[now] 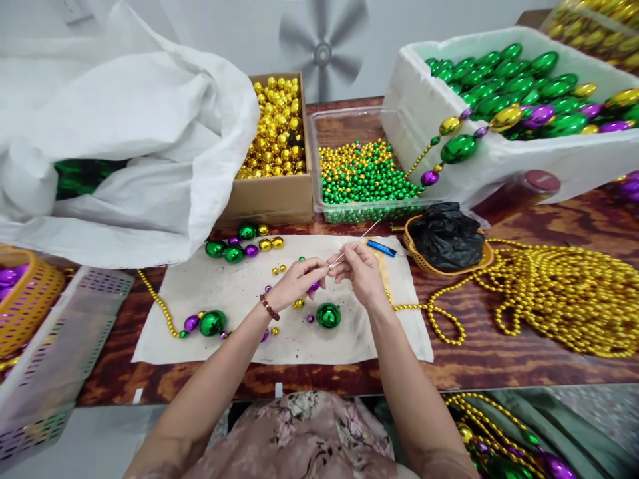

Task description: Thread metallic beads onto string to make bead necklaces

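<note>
Over a white cloth (pixel 359 339), my left hand (pixel 302 283) and my right hand (pixel 358 269) meet with fingertips pinched. A thin pale needle-like strand (pixel 367 233) runs between them and sticks out up and to the right from my right fingers. A purple bead (pixel 314 286) shows just under my left fingers. Below the hands lies a large green ball (pixel 328 315). Left of it, another green ball (pixel 212 323) and a purple bead (pixel 192 323) join a gold bead string (pixel 160 299). Green, purple and gold beads (pixel 233 253) lie at the cloth's upper left.
Behind the cloth stand a carton of gold balls (pixel 264 199), a clear bin of small beads (pixel 313 166) and a foam box (pixel 499 156). Gold bead strings (pixel 564 299) pile up at right, near a basket (pixel 442 269) and blue object (pixel 381 248). White sacking (pixel 214 133) bulges at left.
</note>
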### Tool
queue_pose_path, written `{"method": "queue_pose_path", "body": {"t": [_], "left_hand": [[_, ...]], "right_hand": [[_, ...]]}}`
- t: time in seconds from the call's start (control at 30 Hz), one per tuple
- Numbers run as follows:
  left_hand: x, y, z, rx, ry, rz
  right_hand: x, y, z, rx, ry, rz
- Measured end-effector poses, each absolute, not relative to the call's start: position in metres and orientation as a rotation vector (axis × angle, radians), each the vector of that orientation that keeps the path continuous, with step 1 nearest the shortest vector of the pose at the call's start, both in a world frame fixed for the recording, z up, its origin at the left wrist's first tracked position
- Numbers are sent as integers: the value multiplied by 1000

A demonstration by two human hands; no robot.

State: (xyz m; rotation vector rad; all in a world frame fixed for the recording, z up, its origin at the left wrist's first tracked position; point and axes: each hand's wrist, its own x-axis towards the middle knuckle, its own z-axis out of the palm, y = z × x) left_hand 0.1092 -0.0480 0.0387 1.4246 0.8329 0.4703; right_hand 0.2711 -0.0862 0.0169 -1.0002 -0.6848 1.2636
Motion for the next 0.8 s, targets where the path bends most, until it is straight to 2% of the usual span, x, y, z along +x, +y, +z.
{"method": "queue_pose_path", "body": {"t": [0.13, 0.47, 0.8], "left_hand": [[112, -50, 47, 1452, 826, 449], [114, -48, 55, 1496, 847, 438], [112, -46, 46, 1436, 861, 427]], "right_hand": [[280, -85, 27, -986, -630, 1183], [283, -93, 34, -831, -627, 1422], [286, -91, 23, -856, -671, 1325]]}}
